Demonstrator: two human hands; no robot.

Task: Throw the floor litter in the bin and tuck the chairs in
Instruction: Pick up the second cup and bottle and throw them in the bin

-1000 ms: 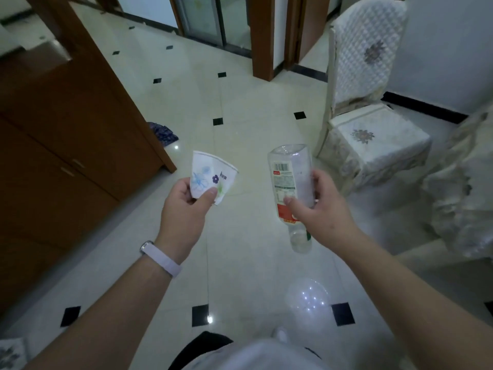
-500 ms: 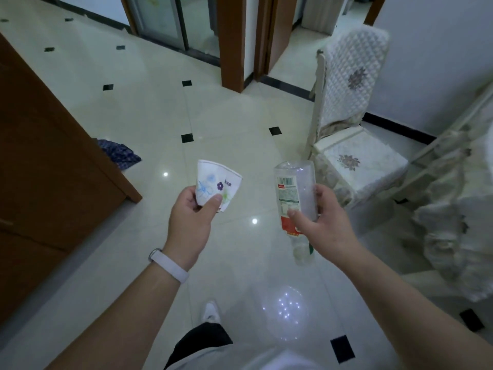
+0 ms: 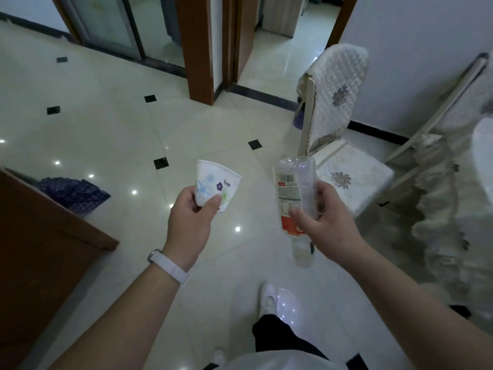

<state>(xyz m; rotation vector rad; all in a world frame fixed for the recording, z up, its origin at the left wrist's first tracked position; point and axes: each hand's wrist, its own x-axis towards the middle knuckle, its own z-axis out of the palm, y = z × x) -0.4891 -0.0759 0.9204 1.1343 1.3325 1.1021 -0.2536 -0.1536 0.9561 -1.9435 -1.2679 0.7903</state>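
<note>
My left hand [image 3: 190, 225] holds a crushed white paper cup [image 3: 216, 184] with blue and purple flowers, thumb across its side. My right hand [image 3: 324, 222] grips a clear plastic bottle [image 3: 293, 182] with a red and white label, held upside down so its neck points at the floor. A white quilted chair [image 3: 344, 145] stands ahead on the right, pulled away from the cloth-covered table [image 3: 450, 225]. A second covered chair [image 3: 474, 92] leans at the far right. A purple bin [image 3: 299, 117] peeks out behind the chair's back.
A brown wooden cabinet [image 3: 40, 249] fills the left side, with a dark blue patterned cloth [image 3: 74, 193] on the floor beyond its corner. Wooden door frames [image 3: 200, 49] and a doorway lie ahead. My white shoe [image 3: 268, 297] steps on glossy cream tiles.
I have walked forward and turned right. The cabinet has slid off to the left and the chair and doorway have come closer. Both hands still hold the cup and bottle.
</note>
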